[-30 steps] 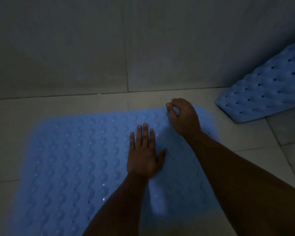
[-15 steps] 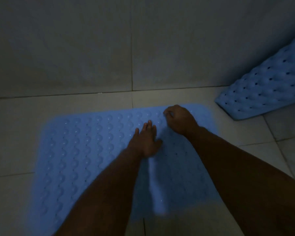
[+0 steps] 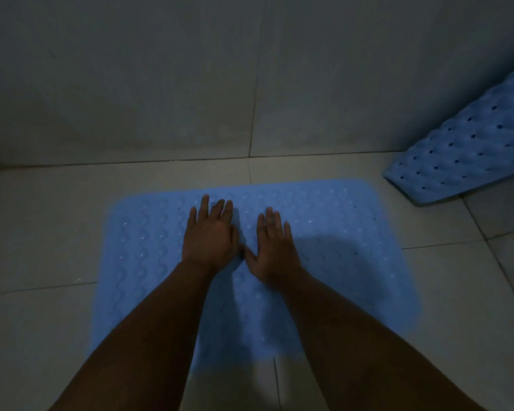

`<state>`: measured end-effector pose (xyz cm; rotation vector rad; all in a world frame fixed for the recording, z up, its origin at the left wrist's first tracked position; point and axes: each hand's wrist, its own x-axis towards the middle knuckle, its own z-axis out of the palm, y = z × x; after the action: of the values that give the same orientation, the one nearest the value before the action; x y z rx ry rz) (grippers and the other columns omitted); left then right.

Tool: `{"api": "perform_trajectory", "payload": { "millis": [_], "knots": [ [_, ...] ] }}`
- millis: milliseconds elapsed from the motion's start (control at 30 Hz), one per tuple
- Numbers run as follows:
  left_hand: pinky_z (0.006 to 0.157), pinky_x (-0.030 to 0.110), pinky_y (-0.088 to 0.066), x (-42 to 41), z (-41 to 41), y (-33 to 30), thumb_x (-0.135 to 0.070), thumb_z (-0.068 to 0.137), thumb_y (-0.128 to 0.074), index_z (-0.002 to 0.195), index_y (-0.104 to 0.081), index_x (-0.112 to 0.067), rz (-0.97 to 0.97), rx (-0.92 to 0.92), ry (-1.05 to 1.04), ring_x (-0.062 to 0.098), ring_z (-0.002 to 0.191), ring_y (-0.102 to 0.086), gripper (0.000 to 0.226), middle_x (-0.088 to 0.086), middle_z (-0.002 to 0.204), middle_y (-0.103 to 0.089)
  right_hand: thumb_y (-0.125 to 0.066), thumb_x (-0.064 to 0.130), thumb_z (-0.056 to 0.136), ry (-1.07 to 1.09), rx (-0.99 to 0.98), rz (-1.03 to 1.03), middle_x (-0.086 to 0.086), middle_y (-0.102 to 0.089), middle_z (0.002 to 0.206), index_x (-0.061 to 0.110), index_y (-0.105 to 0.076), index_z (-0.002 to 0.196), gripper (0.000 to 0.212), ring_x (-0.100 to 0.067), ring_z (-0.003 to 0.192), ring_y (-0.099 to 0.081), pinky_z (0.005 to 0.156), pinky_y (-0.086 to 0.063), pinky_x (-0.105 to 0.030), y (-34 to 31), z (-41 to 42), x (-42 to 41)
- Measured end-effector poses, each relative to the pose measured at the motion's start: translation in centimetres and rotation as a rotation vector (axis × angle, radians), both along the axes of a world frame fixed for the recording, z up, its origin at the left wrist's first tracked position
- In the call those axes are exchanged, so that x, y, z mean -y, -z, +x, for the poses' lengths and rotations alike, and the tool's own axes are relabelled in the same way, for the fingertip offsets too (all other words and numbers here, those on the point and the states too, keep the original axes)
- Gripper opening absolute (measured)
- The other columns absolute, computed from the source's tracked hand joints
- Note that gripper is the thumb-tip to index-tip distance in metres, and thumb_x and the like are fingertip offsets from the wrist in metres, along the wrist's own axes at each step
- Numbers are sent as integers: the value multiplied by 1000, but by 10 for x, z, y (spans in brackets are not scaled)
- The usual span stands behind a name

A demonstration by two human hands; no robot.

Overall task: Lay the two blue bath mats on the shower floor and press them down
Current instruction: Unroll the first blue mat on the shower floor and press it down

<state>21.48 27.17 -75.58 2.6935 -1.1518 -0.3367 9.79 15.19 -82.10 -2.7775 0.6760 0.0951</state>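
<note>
One blue bath mat [image 3: 339, 262] lies flat on the shower floor [image 3: 42, 232], a rounded-corner rectangle of soft, rubbery-looking material. Its surface is moulded in rows of raised bumps, with small holes between them catching faint glints. Its far edge runs near the foot of the wall [image 3: 161, 84], not touching it.

Both hands rest palm-down on the mat's middle, side by side. The left hand [image 3: 209, 235] lies with fingers straight and slightly spread; the right hand [image 3: 275, 247] likewise, thumb angled toward the left hand. Neither grips anything.

The second blue mat [image 3: 469, 155] sits at the right, well apart from the first, tilted up against the right-hand wall with its lower edge on the floor. Its face is quilted in puffy cushions dotted with dark holes.

Floor and wall are large, smooth, pale tiles with thin grout lines. Lighting is dim.
</note>
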Motion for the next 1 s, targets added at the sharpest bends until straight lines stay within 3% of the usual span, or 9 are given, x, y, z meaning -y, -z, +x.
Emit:
{"api": "perform_trajectory", "payload": {
  "millis": [167,333,433,533,633,733,833,1000],
  "knots": [
    [127,53,-11,-6,7,11,-38,103,-25,157,-33,-13,-27,96,74,30,157,-11,60,9,161,-38,-25,66,97,28,10,-121,-16,1,168,4,-9,159,89,-29,155,7,125,-5,-51,3,-4,-9],
    [126,55,-15,-16,20,28,-44,100,-23,155,-38,-12,-104,42,-94,31,156,-13,65,11,160,-39,-27,63,99,78,32,-120,-10,1,169,8,-11,160,83,-24,156,8,124,-9,-52,7,-2,-9],
    [126,55,-14,-27,24,38,-45,101,-23,156,-37,-12,-86,32,-152,33,156,-12,66,12,161,-38,-26,69,97,65,20,-98,-8,5,169,9,-6,160,89,-22,155,13,125,-3,-51,6,-1,-10],
    [127,54,-11,-31,26,38,-47,101,-22,157,-33,-13,-63,24,-150,32,157,-7,67,11,163,-33,-23,75,93,45,-38,-45,-6,10,169,10,1,160,96,-20,155,15,125,2,-50,1,2,-9],
    [127,54,-8,-30,23,31,-48,101,-22,158,-31,-13,-69,23,-139,32,157,-6,68,11,165,-31,-22,74,93,10,-217,48,-8,11,168,9,2,159,96,-24,155,10,124,-3,-54,-14,11,1],
    [126,55,-10,-30,14,23,-49,100,-20,158,-32,-12,-67,39,-133,33,157,-6,70,11,164,-32,-25,67,98,17,-357,197,-14,-8,167,6,-19,157,85,-30,154,-15,122,-18,-54,-46,37,20],
    [126,55,-10,-24,3,14,-52,97,-11,158,-32,-12,-77,56,-100,33,157,-6,76,11,165,-30,-25,57,104,49,-315,223,-18,-42,154,8,-41,147,68,-34,140,-42,114,-34,-45,-85,51,45],
    [128,49,-2,-3,-14,20,-56,92,1,162,-15,-14,-26,-31,-5,29,157,7,84,11,171,-9,-29,53,105,67,-184,227,-9,-37,160,15,-35,154,63,-28,148,-32,120,-24,-41,-106,41,60]
  ]
}}
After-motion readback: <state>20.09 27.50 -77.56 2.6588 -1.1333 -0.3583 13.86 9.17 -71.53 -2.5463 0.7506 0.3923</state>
